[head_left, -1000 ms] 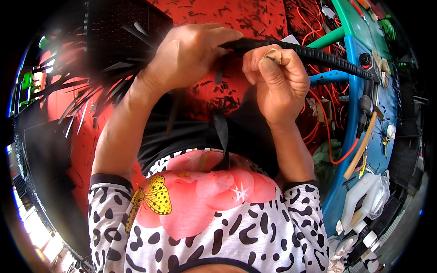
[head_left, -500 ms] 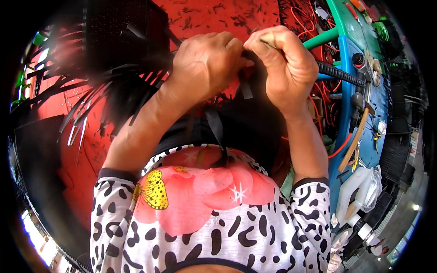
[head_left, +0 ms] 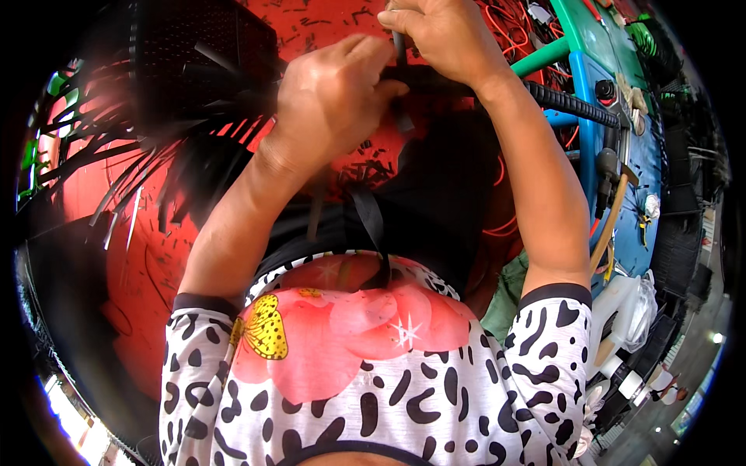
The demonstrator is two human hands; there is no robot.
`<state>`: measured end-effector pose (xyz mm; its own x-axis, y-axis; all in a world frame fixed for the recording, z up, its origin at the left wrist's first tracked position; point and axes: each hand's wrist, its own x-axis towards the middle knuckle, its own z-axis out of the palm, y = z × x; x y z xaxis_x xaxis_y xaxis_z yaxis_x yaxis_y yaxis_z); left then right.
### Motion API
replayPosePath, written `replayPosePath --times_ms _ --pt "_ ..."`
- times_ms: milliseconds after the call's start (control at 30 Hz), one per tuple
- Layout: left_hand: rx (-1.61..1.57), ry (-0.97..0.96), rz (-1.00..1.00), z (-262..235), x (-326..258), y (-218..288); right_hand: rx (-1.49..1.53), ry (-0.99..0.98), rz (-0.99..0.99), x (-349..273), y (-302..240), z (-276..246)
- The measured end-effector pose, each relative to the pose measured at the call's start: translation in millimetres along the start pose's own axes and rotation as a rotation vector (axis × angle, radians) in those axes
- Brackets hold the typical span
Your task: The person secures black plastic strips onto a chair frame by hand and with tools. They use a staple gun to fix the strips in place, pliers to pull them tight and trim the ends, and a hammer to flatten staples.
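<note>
While both hands have risen, left hand (head_left: 334,101) and right hand (head_left: 443,35) keep fingers clenched on the black hose (head_left: 567,105).

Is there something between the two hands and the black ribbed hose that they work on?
Nothing visible does. The left hand and the right hand both already close on the black ribbed hose where a thin black strap crosses it. The contact itself is hidden under the fingers.

Corrugated hose (head_left: 571,103): black, ribbed, matt plastic look. Strap (head_left: 371,221): black, flat, slight sheen. Crate (head_left: 194,54): black perforated plastic, matt. Work surface (head_left: 148,256): red, smooth, scuffed. Frame tube (head_left: 548,56): green painted, glossy. Shirt (head_left: 373,373): printed cloth, matt.
</note>
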<state>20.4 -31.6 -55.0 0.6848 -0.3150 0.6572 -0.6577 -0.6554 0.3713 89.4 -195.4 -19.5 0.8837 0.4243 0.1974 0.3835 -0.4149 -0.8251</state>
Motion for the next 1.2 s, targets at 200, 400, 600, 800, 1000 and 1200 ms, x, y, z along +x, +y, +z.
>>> replayPosePath --times_ms 200,400,600,800,1000,1200 --pt "-0.015 0.019 0.084 1 14 -12 -0.120 -0.006 -0.075 22 11 -9" --pt "0.038 0.046 0.117 5 20 -19 -0.163 0.045 -0.161 38 17 -5" --pt "-0.010 -0.009 0.067 2 20 -23 -0.112 0.557 -0.333 -6 20 -16" --pt "-0.104 -0.098 0.016 -5 18 -18 -0.272 0.716 -0.282 -128 66 -49" --pt "-0.013 -0.035 0.063 -6 9 -12 -0.687 1.009 0.316 -236 131 -193" --pt "-0.030 -0.083 0.030 -11 14 -20 -0.940 0.954 0.532 -272 144 -242"
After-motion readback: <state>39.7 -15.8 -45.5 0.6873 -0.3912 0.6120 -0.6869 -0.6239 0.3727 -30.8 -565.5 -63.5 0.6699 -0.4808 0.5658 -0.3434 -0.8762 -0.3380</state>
